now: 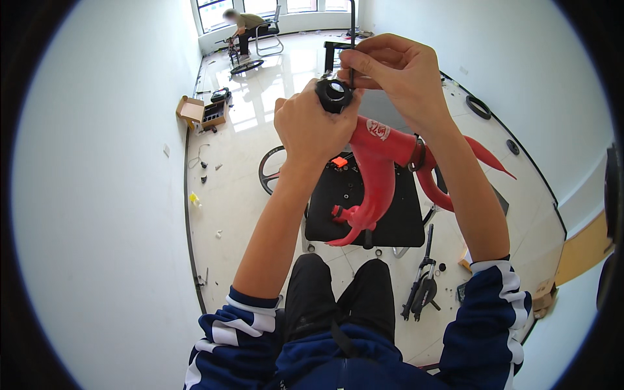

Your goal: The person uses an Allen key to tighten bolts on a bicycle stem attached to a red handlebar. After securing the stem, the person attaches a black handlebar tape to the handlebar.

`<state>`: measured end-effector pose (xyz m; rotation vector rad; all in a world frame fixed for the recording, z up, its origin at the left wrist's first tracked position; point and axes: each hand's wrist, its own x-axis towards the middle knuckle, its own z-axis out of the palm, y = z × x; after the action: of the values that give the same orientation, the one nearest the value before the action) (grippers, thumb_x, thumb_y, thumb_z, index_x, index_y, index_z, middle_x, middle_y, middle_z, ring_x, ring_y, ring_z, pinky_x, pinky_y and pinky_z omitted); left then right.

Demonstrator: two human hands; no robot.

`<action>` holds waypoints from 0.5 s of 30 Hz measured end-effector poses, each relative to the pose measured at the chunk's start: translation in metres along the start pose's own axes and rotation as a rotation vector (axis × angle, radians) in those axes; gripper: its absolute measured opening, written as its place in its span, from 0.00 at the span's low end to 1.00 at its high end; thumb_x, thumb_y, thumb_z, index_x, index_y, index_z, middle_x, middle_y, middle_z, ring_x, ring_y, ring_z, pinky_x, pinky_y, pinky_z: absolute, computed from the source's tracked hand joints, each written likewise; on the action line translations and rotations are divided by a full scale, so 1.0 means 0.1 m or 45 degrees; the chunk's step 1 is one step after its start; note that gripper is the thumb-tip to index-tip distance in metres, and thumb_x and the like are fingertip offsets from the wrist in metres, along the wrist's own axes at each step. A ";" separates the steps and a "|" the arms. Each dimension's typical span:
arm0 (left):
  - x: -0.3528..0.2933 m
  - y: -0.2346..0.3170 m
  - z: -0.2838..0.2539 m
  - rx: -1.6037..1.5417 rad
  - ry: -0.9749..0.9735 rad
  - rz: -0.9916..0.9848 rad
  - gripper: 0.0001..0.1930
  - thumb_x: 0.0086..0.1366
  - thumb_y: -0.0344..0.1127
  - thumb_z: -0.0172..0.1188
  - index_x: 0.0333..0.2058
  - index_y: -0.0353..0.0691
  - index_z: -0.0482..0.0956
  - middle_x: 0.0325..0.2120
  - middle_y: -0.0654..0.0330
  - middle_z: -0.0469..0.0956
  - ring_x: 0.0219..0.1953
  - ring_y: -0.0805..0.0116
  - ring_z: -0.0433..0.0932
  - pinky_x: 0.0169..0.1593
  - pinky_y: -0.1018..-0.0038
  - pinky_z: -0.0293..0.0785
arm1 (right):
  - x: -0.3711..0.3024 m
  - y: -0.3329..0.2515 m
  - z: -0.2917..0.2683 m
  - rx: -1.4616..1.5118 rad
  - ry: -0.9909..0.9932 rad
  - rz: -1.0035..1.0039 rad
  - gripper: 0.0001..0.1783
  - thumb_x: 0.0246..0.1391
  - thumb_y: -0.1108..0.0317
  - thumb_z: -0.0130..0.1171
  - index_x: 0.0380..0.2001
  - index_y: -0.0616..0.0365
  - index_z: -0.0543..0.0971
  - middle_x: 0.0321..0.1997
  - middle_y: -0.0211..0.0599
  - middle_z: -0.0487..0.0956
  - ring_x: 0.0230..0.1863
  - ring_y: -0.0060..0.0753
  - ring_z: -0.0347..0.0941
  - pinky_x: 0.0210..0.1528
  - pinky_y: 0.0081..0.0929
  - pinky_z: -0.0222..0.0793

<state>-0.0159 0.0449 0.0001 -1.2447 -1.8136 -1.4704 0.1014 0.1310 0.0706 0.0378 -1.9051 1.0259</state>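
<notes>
A red bicycle frame (377, 175) is raised in front of me, above a black chair seat (325, 218). My left hand (312, 127) is closed round the frame's upper end, beside a round black part with a pale centre (334, 95). My right hand (400, 75) pinches a thin upright black rod (352, 29) between thumb and fingers, just to the right of that round part. The rod's lower end is partly hidden by the fingers. An angular black piece (330, 57) shows behind the rod.
An orange item (339, 162) and small parts lie on the seat. A wheel (268, 172) is left of it; a bicycle fork (422, 279) is on the floor at right. Tyres (478, 107) lie along the right wall, an opened box (211, 114) at left. Another person (248, 25) sits far back.
</notes>
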 end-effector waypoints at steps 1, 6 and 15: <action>0.00 0.00 0.00 0.013 0.013 0.027 0.20 0.57 0.55 0.67 0.25 0.41 0.82 0.15 0.57 0.79 0.20 0.54 0.79 0.31 0.63 0.72 | -0.01 0.00 0.00 -0.021 0.028 -0.018 0.13 0.53 0.66 0.72 0.36 0.65 0.85 0.32 0.40 0.86 0.31 0.27 0.85 0.35 0.20 0.82; 0.01 0.01 0.00 -0.009 0.009 0.007 0.20 0.55 0.53 0.68 0.22 0.40 0.78 0.14 0.58 0.79 0.19 0.55 0.79 0.38 0.63 0.69 | -0.01 -0.01 0.00 -0.090 0.031 -0.092 0.13 0.51 0.66 0.73 0.36 0.66 0.85 0.31 0.40 0.86 0.30 0.28 0.84 0.35 0.20 0.82; 0.00 0.00 -0.01 0.059 0.019 0.014 0.23 0.56 0.57 0.67 0.24 0.40 0.82 0.15 0.57 0.79 0.20 0.53 0.80 0.31 0.62 0.73 | -0.01 -0.04 -0.08 0.017 -0.110 -0.016 0.13 0.58 0.71 0.64 0.44 0.67 0.83 0.36 0.43 0.86 0.37 0.29 0.85 0.42 0.24 0.83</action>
<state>-0.0162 0.0444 0.0007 -1.2159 -1.8175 -1.4196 0.1088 0.1332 0.0742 0.1035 -1.9736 1.0436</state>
